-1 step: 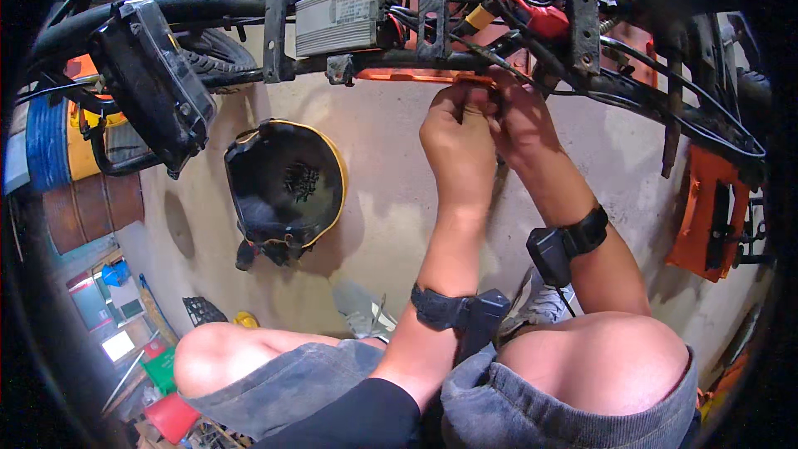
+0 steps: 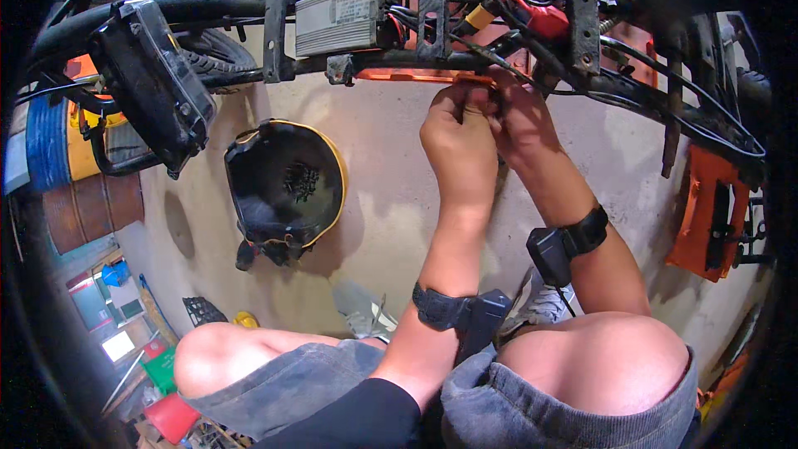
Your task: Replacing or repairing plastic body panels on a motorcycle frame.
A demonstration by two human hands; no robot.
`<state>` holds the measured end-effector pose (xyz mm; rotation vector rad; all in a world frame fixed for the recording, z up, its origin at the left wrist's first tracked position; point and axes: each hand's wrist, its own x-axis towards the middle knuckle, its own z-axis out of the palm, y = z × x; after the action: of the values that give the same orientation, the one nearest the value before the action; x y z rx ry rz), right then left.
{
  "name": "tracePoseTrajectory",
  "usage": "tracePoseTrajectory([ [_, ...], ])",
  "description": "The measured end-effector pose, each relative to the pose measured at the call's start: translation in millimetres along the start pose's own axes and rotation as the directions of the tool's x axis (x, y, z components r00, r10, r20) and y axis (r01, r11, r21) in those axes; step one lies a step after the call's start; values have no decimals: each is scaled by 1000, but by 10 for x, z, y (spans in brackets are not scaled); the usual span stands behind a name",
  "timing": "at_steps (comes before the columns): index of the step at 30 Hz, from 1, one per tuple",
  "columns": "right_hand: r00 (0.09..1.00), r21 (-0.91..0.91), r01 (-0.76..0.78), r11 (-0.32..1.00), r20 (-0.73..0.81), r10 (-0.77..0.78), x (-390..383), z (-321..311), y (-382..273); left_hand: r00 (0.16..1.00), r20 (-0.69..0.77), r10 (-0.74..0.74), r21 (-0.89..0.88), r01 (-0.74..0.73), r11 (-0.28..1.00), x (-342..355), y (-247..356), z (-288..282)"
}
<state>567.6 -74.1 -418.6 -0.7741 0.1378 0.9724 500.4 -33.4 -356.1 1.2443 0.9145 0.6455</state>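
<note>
My left hand [image 2: 457,129] is raised below a black metal vehicle frame [image 2: 391,61], its fingers curled in and thumb pressed against them. Right beside it, my right hand [image 2: 525,120] is closed too, and the two hands meet at the fingertips. Whatever sits between the fingers is hidden or too small to name. Both hands are at the right end of an orange panel edge [image 2: 407,76] that runs under the frame. Above them are a red-covered connector [image 2: 544,20], dark cables and a ribbed silver controller box [image 2: 342,18].
On the floor to the left stands a black tool bag [image 2: 262,158] with a yellow rim and several small dark screw-like pieces inside. A black box [image 2: 150,83] hangs at the frame's left end. An orange part [image 2: 706,212] is at the right. Cables [image 2: 715,120] droop from the frame.
</note>
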Motion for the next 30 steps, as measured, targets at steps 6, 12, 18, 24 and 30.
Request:
tracePoseTrajectory([
  [6,999,42,35,998,-6,-35,-46,128,-18,980,-105,171,180,-151,972,10,-19,14],
  [12,999,-80,4,997,48,0,-39,47,-48,998,-18,56,237,-50,970,31,-1,3],
  [18,999,17,17,1000,-42,-16,-51,144,-43,910,-56,411,520,-325,790,33,24,-11],
  [24,992,86,-59,995,121,48,33,-157,-17,982,16,187,280,-184,942,41,59,-67],
  [30,996,55,-4,998,90,-1,-17,32,4,913,310,-265,-268,351,897,86,67,-199],
])
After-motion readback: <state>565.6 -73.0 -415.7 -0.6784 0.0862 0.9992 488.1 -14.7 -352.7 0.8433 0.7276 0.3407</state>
